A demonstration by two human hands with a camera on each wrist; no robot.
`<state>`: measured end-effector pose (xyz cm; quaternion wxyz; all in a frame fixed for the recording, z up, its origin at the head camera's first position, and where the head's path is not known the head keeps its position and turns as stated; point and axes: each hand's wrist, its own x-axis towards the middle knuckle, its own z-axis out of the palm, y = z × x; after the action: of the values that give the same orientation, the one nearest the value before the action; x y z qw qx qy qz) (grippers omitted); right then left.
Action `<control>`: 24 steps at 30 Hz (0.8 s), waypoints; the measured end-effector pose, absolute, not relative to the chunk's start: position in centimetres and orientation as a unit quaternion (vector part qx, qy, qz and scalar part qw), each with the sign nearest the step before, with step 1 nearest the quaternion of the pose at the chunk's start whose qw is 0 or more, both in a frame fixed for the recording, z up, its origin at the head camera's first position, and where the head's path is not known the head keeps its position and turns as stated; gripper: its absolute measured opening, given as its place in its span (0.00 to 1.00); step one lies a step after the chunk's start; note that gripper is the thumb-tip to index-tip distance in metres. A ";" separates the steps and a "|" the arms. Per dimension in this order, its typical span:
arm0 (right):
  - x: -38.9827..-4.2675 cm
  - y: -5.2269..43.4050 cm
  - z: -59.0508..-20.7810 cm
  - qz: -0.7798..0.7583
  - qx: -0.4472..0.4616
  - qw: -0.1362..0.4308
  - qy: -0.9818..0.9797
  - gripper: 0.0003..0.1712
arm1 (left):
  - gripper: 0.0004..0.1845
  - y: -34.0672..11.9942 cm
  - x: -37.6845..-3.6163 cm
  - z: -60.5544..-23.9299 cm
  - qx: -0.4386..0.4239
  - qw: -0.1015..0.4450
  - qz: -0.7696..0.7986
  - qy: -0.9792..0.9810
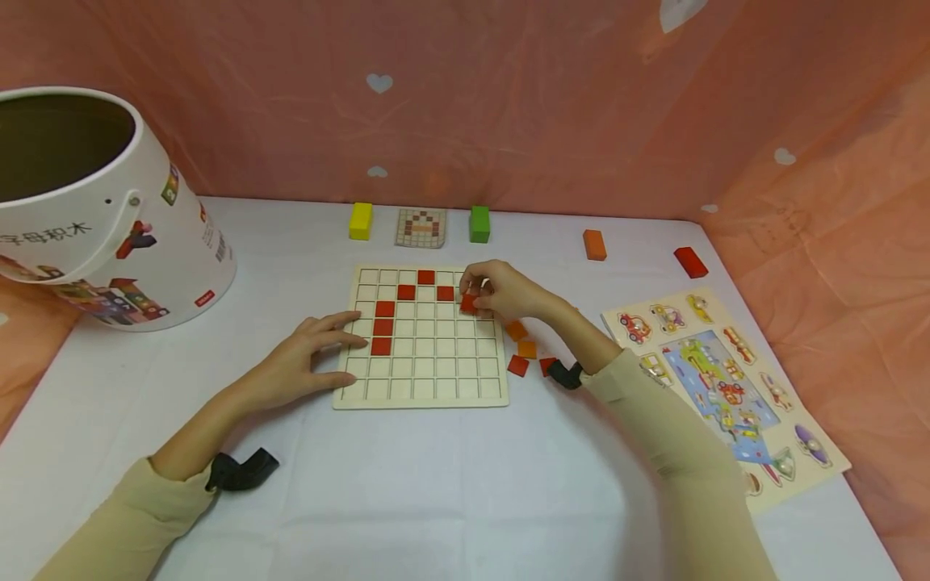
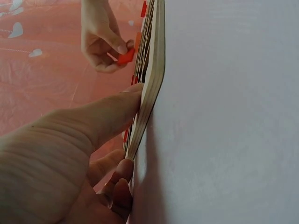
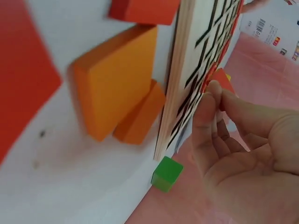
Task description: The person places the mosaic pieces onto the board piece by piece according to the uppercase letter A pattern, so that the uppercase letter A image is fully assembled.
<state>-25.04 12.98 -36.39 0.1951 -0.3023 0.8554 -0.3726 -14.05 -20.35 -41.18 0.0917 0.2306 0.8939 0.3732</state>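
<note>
A wooden grid board (image 1: 436,363) lies on the white table, with several red tiles (image 1: 383,327) set in its upper-left cells. My right hand (image 1: 472,294) pinches one red tile (image 1: 468,304) over the board's upper right cells; the left wrist view shows that red tile (image 2: 125,57) between the right hand's fingertips (image 2: 122,48). My left hand (image 1: 347,355) rests with straight fingers on the board's left edge, thumb (image 2: 103,119) against the board's side (image 2: 152,84). In the right wrist view the right hand's fingers (image 3: 210,107) sit at the grid (image 3: 187,70).
Loose orange tiles (image 1: 517,330) and red tiles (image 1: 518,365) lie right of the board. A pattern card (image 1: 421,227), yellow block (image 1: 360,220), green block (image 1: 479,223), orange block (image 1: 594,244) and red block (image 1: 690,261) lie behind. A white bucket (image 1: 109,226) stands left; a vehicle puzzle (image 1: 726,387) lies right.
</note>
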 end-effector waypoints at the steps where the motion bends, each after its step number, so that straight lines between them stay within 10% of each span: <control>1: -25.1 12.8 -36.5 -0.368 -0.305 0.197 0.856 0.11 | 0.25 -20.3 -14.0 -41.2 0.230 0.092 0.374 0.894; 24: -21.0 17.1 -35.9 -0.342 -0.277 0.138 0.887 0.14 | 0.25 -20.3 -14.0 -41.3 0.228 0.093 0.374 0.894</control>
<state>-20.96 17.09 -35.90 0.1377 -0.2773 0.8871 -0.3424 -14.04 -20.34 -41.31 0.0935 0.2283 0.8939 0.3744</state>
